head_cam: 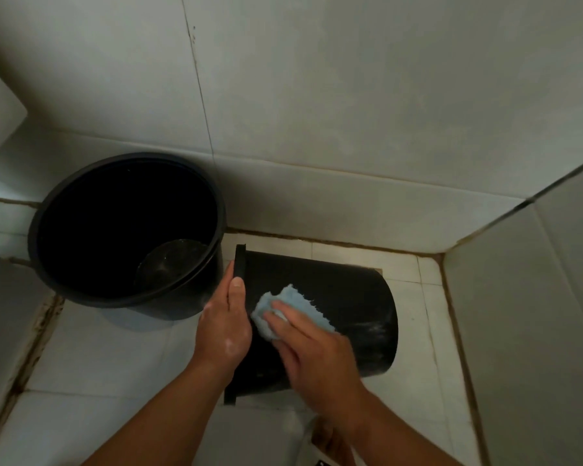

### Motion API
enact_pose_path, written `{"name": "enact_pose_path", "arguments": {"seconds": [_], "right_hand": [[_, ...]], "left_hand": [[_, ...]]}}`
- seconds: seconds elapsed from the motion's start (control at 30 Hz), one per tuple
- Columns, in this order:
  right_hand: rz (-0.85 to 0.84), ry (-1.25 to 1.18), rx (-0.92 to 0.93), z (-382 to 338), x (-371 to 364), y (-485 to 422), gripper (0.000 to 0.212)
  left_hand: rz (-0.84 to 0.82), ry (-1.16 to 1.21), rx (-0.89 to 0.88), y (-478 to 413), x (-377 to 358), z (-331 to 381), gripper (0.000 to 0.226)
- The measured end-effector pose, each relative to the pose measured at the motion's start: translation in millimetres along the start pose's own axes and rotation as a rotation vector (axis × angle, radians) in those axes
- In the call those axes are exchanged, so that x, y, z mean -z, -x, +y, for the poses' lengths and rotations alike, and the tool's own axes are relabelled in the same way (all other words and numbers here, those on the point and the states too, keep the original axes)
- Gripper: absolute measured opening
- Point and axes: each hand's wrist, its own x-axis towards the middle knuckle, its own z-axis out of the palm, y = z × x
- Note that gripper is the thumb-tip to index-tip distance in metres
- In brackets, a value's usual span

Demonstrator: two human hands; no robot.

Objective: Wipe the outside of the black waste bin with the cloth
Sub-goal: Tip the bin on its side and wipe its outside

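Working on the black waste bin (350, 297), tipped on its side on the tiled floor (115, 381) at frame centre, just at 4 o'clock of an upright black bucket (132, 158). Long axis 9-to-3: open rim toward 9, closed base toward 3.

Steadying with left hand (224, 324), thumb over the rim, fingers wrapped round it from the 9 side. Pressing blue cloth (293, 304) flat onto the upper side wall with right hand (313, 348), fingers fairly straight on top, no pinch visible.

Cloth close to the rim end, so most of the wall off toward 3, with the right hand nearer that stretch. Likely next: stroke along the axis toward 3, onto pale streaks near the base, then roll about the same axis to expose the rest. Risk: rolling off toward 12 with a slack rim grip.

Hidden: underside against the floor, flank toward 12, inside of the bin, left fingertips behind the rim. Cut off at 6: pale shape at frame edge, cannot identify. Dim light, hard to tell clean from dirty on black.
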Motion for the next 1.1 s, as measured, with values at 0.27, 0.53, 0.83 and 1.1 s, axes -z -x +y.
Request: {"name": "enact_pose_path", "arguments": {"seconds": [0.27, 0.53, 0.83, 1.1], "right_hand": [[0.375, 0.021, -0.834, 76, 33, 5, 0.035], [0.072, -0.012, -0.177, 38, 4, 10, 0.041], [0.327, 0.018, -0.720, 49, 19, 0, 0.038], [0.120, 0.104, -0.446, 79, 43, 8, 0.044]], "left_hand": [[-0.010, 0.022, -0.007, 5, -2, 9, 0.049], [-0.007, -0.019, 0.013, 0, 0, 6, 0.049], [0.011, -0.010, 0.011, 3, -1, 11, 0.049], [-0.013, -0.038, -0.026, 1, 3, 8, 0.049]]}}
